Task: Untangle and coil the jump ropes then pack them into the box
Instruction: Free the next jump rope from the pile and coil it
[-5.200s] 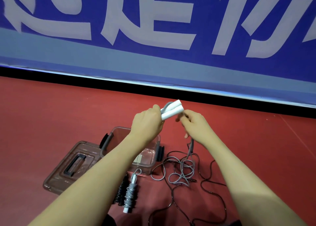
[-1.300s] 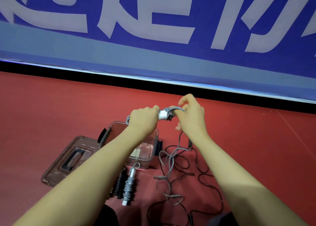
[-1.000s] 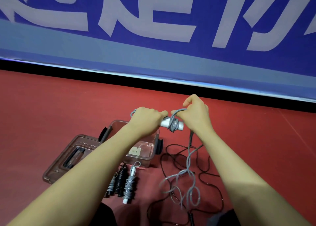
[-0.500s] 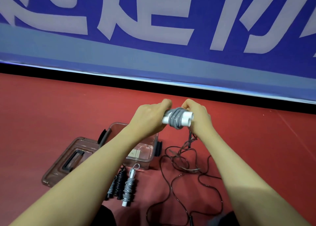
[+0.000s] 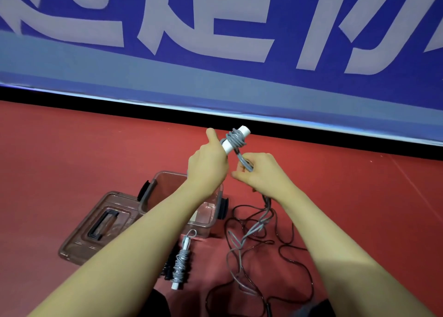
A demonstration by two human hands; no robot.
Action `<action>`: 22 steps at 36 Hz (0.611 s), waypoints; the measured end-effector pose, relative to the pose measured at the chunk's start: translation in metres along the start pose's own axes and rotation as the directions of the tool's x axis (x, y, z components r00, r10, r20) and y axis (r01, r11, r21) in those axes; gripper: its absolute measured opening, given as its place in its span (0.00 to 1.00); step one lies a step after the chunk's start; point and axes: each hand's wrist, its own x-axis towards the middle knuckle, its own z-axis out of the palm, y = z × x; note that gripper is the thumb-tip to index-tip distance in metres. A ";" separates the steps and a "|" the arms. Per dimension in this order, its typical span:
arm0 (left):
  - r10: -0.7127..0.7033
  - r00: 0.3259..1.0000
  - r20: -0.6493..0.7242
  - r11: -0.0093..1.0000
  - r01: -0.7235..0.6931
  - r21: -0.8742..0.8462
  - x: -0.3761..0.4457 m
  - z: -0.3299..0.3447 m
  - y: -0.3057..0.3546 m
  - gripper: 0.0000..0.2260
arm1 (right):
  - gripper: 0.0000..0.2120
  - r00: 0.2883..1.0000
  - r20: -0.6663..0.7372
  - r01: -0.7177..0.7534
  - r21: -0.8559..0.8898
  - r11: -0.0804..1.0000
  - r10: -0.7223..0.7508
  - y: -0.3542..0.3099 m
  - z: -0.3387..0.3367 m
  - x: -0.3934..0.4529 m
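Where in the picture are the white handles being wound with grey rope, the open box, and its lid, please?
white handles (image 5: 244, 132), head view: bare white end beyond the grey windings.
open box (image 5: 167, 175), head view: far rim of the clear brown wall.
lid (image 5: 79, 238), head view: flat panel left of its black handle.

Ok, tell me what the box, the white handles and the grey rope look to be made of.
Box: likely hard plastic, brown-tinted and see-through, the floor showing through its glossy walls.
White handles: probably smooth matte plastic, plain and even in colour.
Grey rope: seemingly rubbery or vinyl cord, bending in tight turns with a slight sheen; the exact material is unclear.
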 end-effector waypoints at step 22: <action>0.214 0.926 0.310 0.760 -0.358 0.543 -0.001 0.001 -0.010 0.08 | 0.12 0.938 -0.344 -0.046 0.002 0.999 0.044 -0.008 -0.006 0.004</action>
